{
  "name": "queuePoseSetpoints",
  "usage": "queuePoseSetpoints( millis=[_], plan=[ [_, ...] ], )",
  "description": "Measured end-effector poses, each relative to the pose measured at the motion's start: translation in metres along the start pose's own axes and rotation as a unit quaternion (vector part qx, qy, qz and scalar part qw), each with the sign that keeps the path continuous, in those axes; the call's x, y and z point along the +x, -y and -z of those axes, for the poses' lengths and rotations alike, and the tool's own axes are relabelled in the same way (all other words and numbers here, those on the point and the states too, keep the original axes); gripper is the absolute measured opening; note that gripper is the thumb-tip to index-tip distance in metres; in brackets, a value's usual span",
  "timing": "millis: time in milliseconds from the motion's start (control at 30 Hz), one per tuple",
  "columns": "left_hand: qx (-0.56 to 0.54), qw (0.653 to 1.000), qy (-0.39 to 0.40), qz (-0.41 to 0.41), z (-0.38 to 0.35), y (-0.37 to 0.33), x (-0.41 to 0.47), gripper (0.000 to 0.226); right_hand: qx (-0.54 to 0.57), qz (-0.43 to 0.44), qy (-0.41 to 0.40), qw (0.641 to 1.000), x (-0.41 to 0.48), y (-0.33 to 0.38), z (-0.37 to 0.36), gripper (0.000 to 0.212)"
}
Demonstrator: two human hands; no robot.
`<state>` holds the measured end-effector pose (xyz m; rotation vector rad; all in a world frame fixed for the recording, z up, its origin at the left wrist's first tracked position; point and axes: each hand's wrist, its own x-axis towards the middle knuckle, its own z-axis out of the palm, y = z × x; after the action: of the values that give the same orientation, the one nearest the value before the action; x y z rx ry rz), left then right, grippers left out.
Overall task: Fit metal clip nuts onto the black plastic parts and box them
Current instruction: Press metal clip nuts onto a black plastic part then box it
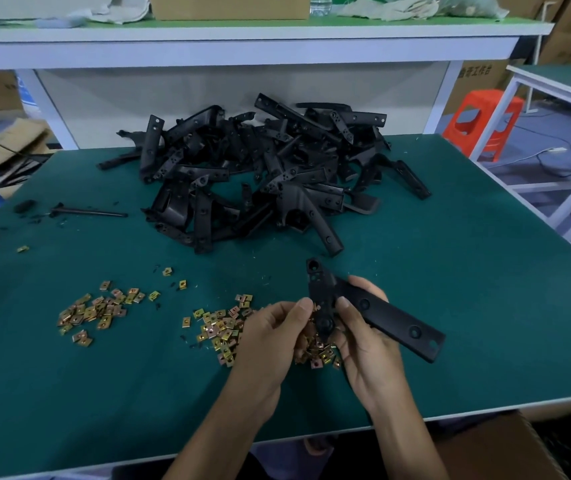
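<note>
Cardboard box (506, 445) below green mat's (450, 271) near right edge.
Near centre: right hand (367, 344) grips black plastic part (381, 311). Left hand (270, 341) curled against it; whether it pinches a nut, cannot tell.
Risk: nut seats crooked, or drops into loose clip nuts (218, 330) beneath.
Far centre: tangled parts heap (260, 168) may snag.

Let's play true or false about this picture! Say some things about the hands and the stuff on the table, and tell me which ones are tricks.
1. The right hand holds a black part. True.
2. The pile of black parts sits inside a box. False: it lies on the green table.
3. Little metal clips lie loose on the table. True.
4. The stool beside the table is blue. False: it is orange.
</note>
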<state>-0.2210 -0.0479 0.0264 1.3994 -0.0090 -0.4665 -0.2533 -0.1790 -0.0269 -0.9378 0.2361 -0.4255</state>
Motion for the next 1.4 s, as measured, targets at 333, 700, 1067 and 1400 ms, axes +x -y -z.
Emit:
queuePoseSetpoints(
  millis=[333,700,1067,1400],
  plan=[
    [0.122,0.987,0.09,-0.051,0.025,-0.003,0.013,0.036,-0.002,-0.009,0.012,1.0,0.001,0.001,0.002,0.033],
    [0.613,0.753,0.013,-0.238,0.054,0.024,0.059,0.025,0.096,-0.038,-0.051,0.993,0.009,0.008,0.006,0.027],
    [0.581,0.795,0.068,-0.163,0.046,0.016,0.075,0.006,0.113,-0.071,-0.025,0.991,0.015,0.009,0.001,0.035],
    [0.344,0.924,0.016,-0.166,0.043,-0.01,0.054,0.01,0.108,-0.092,0.046,0.989,0.009,0.01,0.0,0.029]
  ],
)
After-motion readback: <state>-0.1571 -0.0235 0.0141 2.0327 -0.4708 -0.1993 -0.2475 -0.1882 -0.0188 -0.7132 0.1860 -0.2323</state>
